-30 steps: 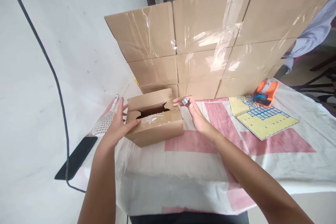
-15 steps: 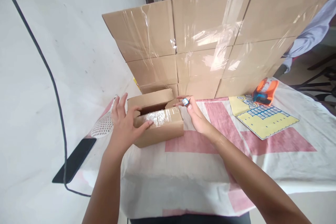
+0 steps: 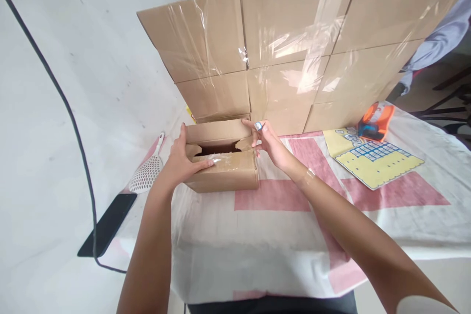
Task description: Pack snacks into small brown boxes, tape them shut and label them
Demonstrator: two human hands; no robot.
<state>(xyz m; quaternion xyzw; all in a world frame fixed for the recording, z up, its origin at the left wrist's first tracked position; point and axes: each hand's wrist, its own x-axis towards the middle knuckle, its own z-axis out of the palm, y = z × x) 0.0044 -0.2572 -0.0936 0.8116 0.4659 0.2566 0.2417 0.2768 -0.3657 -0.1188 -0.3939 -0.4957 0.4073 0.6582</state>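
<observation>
A small brown cardboard box [image 3: 224, 180] lies on the cloth-covered table, its top partly open along a dark gap between the flaps. My left hand [image 3: 181, 159] grips its left end, thumb pressed on the taped front flap [image 3: 235, 161] and fingers round the far side. At the right end, my right hand [image 3: 272, 144] has its index finger on the corner of the raised back flap [image 3: 217, 131], the other fingers bent beside the box. A small blue-and-white piece [image 3: 258, 126] sits at the index finger; whether it is worn or held is unclear. Clear tape [image 3: 310, 173] shows near my right wrist.
A taped cardboard panel [image 3: 287, 49] stands behind the box. Left are a white perforated skimmer [image 3: 146, 174], a black phone-like slab [image 3: 107, 225] and a hanging cable [image 3: 73, 115]. An orange tape dispenser [image 3: 377, 121] and yellow card [image 3: 380, 164] lie right. Another person's sleeve [image 3: 439, 41] shows beyond.
The box's back flap stands more upright and the gap shows more fully. My right index finger has come onto the flap's corner, and my left hand has shifted slightly on the box's end.
</observation>
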